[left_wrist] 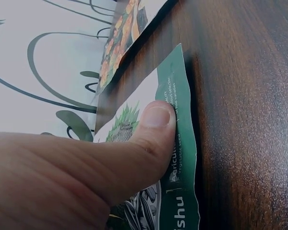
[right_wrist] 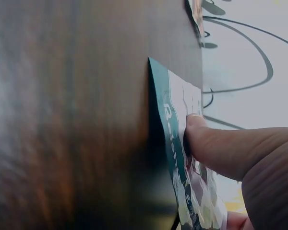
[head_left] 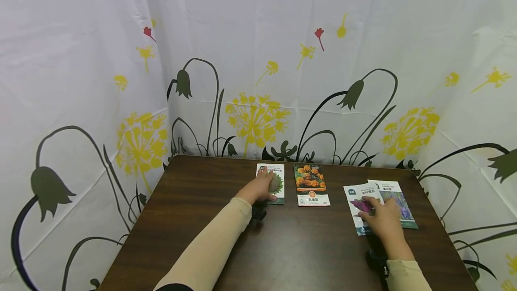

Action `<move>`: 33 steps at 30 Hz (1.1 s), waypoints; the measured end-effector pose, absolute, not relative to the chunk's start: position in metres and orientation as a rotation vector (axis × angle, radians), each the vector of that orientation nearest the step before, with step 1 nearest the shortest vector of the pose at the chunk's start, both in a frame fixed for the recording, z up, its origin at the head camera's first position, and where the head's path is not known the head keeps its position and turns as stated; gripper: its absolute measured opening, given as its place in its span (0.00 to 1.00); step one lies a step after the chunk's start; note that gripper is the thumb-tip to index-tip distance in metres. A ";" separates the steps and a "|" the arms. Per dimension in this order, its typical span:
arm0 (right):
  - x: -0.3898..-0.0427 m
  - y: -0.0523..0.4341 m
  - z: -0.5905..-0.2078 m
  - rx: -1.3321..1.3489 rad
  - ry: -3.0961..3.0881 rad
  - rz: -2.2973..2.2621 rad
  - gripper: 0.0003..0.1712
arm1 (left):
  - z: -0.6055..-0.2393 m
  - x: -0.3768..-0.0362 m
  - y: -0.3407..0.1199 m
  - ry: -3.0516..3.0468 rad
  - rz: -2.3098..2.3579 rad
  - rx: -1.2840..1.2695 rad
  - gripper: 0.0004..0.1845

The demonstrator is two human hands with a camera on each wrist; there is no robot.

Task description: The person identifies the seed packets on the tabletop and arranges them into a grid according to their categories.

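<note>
1. The green-edged seed packet lies flat on the dark wooden counter, just left of the frame's centre in the head view; the left hand rests on it with fingers laid out straight.
2. In the left wrist view the thumb presses the packet's printed face near its green border.
3. The purple-leaf seed packet sits at the lower right of the head view, under the right hand, whose fingers lie flat across it.
4. The right wrist view shows one fingertip pushing down on this packet by its teal edge.
5. A lavender seed packet lies just beside it to the right, partly overlapped.
6. A marigold seed packet lies between the two hands, untouched.
7. A floral-print curtain fills the upper frame.
</note>
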State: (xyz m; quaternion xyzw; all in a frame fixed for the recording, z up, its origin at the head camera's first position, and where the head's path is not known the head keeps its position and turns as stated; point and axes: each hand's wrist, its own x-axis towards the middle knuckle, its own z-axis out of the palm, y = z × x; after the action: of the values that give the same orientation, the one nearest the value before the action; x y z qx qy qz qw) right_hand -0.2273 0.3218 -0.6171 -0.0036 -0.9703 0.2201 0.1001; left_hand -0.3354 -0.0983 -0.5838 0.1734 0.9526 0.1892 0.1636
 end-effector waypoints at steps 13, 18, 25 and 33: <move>-0.220 0.298 -0.622 -0.090 -2.997 0.783 0.29 | -0.583 -0.335 -0.103 2.725 0.545 0.487 0.59; -0.216 0.292 -0.622 -0.116 -3.041 0.750 0.30 | -0.584 -0.335 -0.103 2.714 0.547 0.479 0.58; -0.212 0.290 -0.618 -0.125 -3.083 0.695 0.28 | -0.583 -0.333 -0.101 2.712 0.552 0.486 0.59; -0.219 0.282 -0.615 0.084 -3.076 0.658 0.22 | -0.584 -0.336 -0.099 2.717 0.558 0.484 0.59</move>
State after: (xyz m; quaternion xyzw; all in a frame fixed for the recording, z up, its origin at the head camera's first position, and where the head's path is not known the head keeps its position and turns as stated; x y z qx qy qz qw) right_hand -0.2186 0.2824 -0.6153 0.0268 -0.9775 0.2092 -0.0024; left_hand -0.3359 -0.0989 -0.5842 0.1697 0.9522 0.1955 0.1623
